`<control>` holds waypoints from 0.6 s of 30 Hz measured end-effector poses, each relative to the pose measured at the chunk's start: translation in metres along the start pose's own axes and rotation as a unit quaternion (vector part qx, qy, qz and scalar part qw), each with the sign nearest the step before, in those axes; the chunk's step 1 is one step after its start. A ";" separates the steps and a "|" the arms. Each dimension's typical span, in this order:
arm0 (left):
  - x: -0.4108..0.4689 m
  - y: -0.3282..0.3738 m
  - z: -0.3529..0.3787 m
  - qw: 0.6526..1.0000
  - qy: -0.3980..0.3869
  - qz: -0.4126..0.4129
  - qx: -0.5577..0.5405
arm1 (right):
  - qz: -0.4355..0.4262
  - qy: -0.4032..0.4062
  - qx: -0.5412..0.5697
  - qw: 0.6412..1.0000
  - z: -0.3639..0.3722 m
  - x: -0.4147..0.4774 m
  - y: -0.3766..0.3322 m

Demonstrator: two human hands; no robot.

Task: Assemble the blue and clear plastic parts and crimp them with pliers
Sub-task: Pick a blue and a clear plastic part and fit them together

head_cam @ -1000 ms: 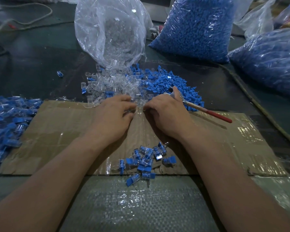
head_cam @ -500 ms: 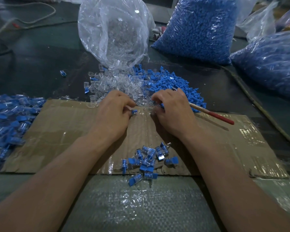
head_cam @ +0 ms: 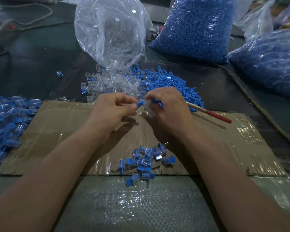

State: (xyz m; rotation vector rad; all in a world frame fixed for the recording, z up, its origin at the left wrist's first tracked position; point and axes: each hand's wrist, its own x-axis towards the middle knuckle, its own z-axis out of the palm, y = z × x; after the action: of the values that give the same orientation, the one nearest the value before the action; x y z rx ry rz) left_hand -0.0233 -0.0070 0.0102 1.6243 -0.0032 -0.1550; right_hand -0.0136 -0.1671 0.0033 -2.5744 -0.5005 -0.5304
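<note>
My left hand (head_cam: 114, 108) pinches the blue part (head_cam: 140, 103) in its fingers (head_cam: 128, 99); my right hand (head_cam: 168, 107) pinches the clear part (head_cam: 147, 103) against it.

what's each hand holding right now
Left hand: pinching a blue part.
Right hand: pinching a clear part; whether it also grips the red-handled pliers cannot be told.

The cardboard (head_cam: 57, 131) lies bare across its left half and right end. Loose clear and blue parts (head_cam: 124, 82) crowd its far edge, pliers (head_cam: 211, 114) cross its far right, and a pile of joined pieces (head_cam: 146, 160) sits at its near edge.
</note>
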 end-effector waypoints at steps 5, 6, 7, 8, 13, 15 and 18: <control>-0.001 0.002 -0.001 0.991 -0.059 -0.020 -0.118 | 0.001 -0.014 0.088 0.996 -0.003 -0.004 -0.011; 0.001 0.001 -0.001 0.991 -0.054 -0.008 -0.120 | -0.004 -0.021 0.100 0.995 -0.004 -0.005 -0.013; 0.002 0.000 0.000 0.991 -0.044 -0.001 -0.126 | -0.009 -0.026 0.110 0.994 -0.004 -0.005 -0.014; 0.003 -0.001 -0.001 0.991 -0.035 0.001 -0.133 | -0.012 -0.029 0.116 0.993 -0.005 -0.005 -0.016; 0.005 -0.003 -0.002 0.989 -0.028 0.001 -0.148 | 0.006 -0.028 0.134 0.991 -0.005 -0.007 -0.019; 0.005 -0.003 -0.003 0.988 -0.024 0.003 -0.150 | 0.020 -0.028 0.158 0.987 -0.005 -0.007 -0.021; 0.003 -0.003 -0.002 0.996 -0.012 0.031 -0.084 | 0.053 -0.010 0.223 0.973 -0.003 -0.008 -0.024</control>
State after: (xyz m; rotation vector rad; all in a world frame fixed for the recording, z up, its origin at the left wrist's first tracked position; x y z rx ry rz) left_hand -0.0201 -0.0050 0.0075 1.4520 -0.0579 -0.1233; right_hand -0.0320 -0.1503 0.0105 -2.1613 -0.4296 -0.3113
